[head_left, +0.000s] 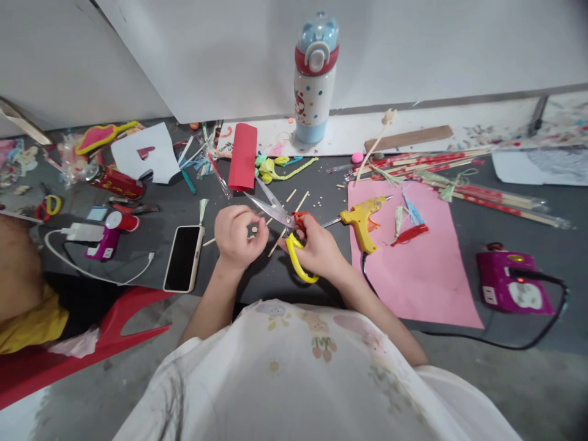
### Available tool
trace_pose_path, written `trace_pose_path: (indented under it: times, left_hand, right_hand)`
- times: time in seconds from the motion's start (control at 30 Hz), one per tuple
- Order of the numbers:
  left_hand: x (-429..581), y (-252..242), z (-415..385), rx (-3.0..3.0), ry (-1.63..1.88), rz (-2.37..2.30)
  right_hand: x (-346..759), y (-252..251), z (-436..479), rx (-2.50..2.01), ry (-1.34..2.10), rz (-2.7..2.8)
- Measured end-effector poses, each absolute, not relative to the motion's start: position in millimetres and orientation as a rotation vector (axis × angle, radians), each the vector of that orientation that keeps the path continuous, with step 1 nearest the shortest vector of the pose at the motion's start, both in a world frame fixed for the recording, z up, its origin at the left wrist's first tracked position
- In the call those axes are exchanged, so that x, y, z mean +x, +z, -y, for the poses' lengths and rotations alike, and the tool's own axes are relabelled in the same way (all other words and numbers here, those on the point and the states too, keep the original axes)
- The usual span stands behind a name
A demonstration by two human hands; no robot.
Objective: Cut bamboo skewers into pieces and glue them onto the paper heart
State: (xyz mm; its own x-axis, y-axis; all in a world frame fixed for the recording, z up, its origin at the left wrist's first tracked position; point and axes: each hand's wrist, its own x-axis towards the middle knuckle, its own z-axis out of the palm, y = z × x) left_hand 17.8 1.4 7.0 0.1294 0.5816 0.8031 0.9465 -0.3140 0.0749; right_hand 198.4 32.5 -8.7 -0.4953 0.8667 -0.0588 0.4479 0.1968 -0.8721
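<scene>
Your right hand has its fingers closed round the handles of the scissors, at twelve o'clock from your chest, blades parted and pointing toward ten. Your left hand, nine o'clock of them, has its fingers curled, thumb near forefinger; I can't tell whether anything is pinched there. Expect the scissors to be light and rigid, with slick metal; grip their coloured loops, clear of the edges. The thin sticks nearby look light and should snap easily. The dark counter carries a pink sheet at four o'clock. A white panel rises at twelve; a red chair stands at eight.
</scene>
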Motion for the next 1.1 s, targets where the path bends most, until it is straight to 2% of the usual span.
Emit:
trace_pose_path:
  times: [0.23, 0.4, 0.7, 1.1]
  left_hand:
    - [14.1, 6.5, -1.6, -2.063, -0.850, 1.529]
    - [12.8, 7.5, -4.7, -2.109, -0.895, 1.439]
    - [16.4, 16.0, -3.4, -2.249, -0.923, 1.563]
    - [13.0, 19.0, -0.6, -2.278, -0.769, 1.665]
  right_hand:
    - [198.7, -9.4, -32.5, -1.206, 1.186, 2.060]
    - [199.0, -12.9, -32.2, -1.165, 1.175, 2.071]
    - [199.5, -16.5, -33.8, -1.086, 1.152, 2.081]
    - [199.8, -16.7, -32.5, -1.069, 1.203, 2.086]
